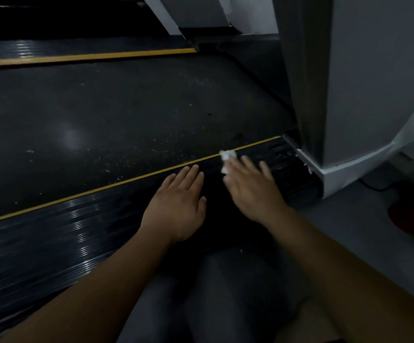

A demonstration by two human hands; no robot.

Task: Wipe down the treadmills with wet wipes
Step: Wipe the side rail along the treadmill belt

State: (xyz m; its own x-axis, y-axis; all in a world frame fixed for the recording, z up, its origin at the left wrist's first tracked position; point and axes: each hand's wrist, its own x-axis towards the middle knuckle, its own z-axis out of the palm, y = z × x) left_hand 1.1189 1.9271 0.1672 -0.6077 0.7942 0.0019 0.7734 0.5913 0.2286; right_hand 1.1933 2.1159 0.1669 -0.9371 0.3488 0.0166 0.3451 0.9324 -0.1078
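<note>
Grey-trousered knees (201,293) sit nearest. The wet wipe (227,155), a crumpled white wad, lies on the treadmill (77,231) side rail at its yellow stripe (126,180), long axis pointing away from the camera. It pokes out past the right hand (250,186) index fingertip; those fingers lie straight and spread, pressing it. The left hand (178,206) rests flat alongside, holding nothing.

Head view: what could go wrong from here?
1. The small crumpled white wipe under the right hand covers little area and may shred; white specks already dot the dark belt.
2. The left hand rests flat on the glossy ribbed black side rail; if wet, it could slip.
</note>
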